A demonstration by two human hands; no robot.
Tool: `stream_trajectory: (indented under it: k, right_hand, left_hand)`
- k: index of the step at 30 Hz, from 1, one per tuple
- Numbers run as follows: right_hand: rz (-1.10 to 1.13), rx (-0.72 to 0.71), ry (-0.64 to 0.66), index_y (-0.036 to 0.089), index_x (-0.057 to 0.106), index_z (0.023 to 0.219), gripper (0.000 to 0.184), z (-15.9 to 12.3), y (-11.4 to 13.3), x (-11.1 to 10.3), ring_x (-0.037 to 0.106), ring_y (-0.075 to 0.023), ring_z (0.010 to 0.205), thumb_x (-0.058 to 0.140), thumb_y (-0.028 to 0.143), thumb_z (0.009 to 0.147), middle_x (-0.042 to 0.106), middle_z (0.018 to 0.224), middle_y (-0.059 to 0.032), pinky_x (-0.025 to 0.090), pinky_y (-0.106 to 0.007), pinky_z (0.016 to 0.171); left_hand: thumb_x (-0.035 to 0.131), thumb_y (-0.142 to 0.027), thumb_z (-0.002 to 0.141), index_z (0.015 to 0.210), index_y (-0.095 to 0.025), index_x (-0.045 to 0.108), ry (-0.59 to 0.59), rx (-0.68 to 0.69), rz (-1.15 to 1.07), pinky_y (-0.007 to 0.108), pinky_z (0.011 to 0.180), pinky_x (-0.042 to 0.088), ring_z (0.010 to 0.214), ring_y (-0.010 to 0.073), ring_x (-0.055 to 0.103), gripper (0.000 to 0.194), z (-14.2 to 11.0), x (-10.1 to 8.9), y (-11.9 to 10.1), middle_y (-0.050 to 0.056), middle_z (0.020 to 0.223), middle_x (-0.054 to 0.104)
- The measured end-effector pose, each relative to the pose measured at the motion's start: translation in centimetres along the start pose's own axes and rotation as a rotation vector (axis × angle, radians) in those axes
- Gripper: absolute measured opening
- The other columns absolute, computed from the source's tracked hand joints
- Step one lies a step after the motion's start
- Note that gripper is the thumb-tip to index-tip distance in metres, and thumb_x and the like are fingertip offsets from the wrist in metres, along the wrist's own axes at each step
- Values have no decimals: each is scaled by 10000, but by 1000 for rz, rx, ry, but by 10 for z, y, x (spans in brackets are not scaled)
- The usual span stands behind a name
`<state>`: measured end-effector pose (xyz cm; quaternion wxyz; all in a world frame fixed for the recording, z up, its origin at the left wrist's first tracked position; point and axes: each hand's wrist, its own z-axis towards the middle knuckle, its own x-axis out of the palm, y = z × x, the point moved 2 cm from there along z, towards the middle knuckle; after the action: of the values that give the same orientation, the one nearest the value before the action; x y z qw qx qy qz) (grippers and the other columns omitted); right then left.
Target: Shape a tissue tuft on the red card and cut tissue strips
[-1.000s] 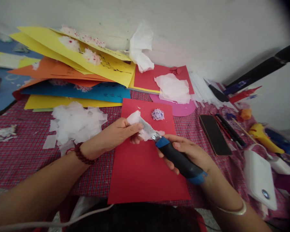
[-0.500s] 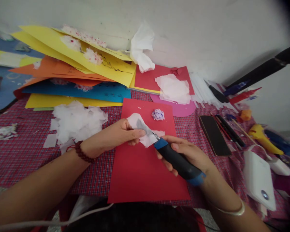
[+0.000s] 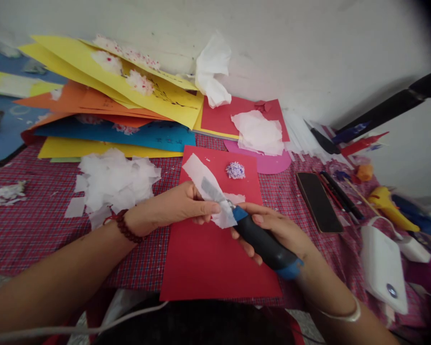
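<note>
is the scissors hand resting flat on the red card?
No: the right hand grips the blue-black scissors, blades in white tissue pinched by the left hand.

tool blade (image 3: 215,191) mostly hid by tissue (image 3: 208,184) | far-right items blurred | forearms cut off btm

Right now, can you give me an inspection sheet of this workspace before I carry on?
Surface: red checked cloth, red card sheet under the hands.
Job's things: white tissue piece; blue-black scissors, blades in the tissue.
Clutter: tissue pile, coloured card stack, small paper flower, phone, pens.
Grippers: left hand pinches the tissue; right hand grips the scissors.
Cables: white cord at the near edge.
Surroundings: white wall.
</note>
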<state>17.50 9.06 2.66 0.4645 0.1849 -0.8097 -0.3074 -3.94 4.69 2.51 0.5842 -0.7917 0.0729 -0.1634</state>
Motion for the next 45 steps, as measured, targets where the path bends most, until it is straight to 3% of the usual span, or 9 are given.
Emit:
stream_trajectory:
  k: [4,7,11,14,16,20,25,37,45]
  right_hand:
    - [-4,-36,22,155,625,1187,353,3,-2,0,723,-153,635,666,335,886,730,903,-81,605,-229,491]
    - [-31,-48,11,160,631,1176,349,2,-2,0,724,-153,637,677,342,882,728,908,-81,606,-228,498]
    - [-67,-76,11,164,640,1153,346,-1,0,0,726,-148,649,696,355,870,722,917,-75,607,-221,510]
    - [-85,-74,-6,170,638,1158,339,-1,1,-1,725,-143,650,685,357,879,715,914,-68,602,-214,514]
    - [-99,-66,-14,174,637,1165,342,-1,0,-2,725,-142,651,683,355,879,712,913,-63,599,-215,516]
    - [-103,-71,-32,181,617,1225,391,-1,-1,-5,719,-138,653,684,350,878,714,922,-60,605,-220,517]
    - [-81,-83,-38,170,605,1256,401,0,0,-5,716,-140,655,667,329,893,717,921,-73,607,-221,510]
    - [-24,-43,-28,147,636,1152,354,-4,5,-5,690,-134,614,698,332,857,717,897,-80,576,-210,462]
    - [-40,-33,-36,149,614,1187,378,0,1,-2,699,-144,584,681,335,865,723,790,-59,581,-215,466]
  left_hand:
    - [698,-359,798,865,-173,683,37,-1,1,186,553,424,563,73,519,199,0,4,2,-35,665,628]
    - [692,-338,823,983,-200,708,58,41,17,221,680,482,727,111,611,212,-1,6,0,2,814,699]
    - [778,-311,755,1043,-228,710,-41,122,-126,281,851,501,969,168,650,307,-1,1,-2,39,1021,728]
    - [827,-401,701,1042,-199,709,-130,116,-325,300,839,510,922,176,658,413,1,-3,3,56,1002,729]
    - [830,-437,692,933,-170,720,-201,112,-379,291,812,511,850,159,650,376,3,-5,5,51,917,727]
    - [782,-382,742,743,-149,696,-296,119,-190,238,694,479,683,102,581,249,3,-8,3,12,758,698]
    - [707,-364,779,733,-144,688,-279,104,50,213,605,447,637,97,548,225,0,-7,-3,-2,702,673]
    - [726,-338,731,732,-160,688,-316,143,23,217,631,502,668,116,600,181,-1,-18,-11,3,678,671]
    - [739,-270,736,829,-180,736,-183,115,-74,229,722,527,740,109,637,130,2,-2,-3,4,830,745]
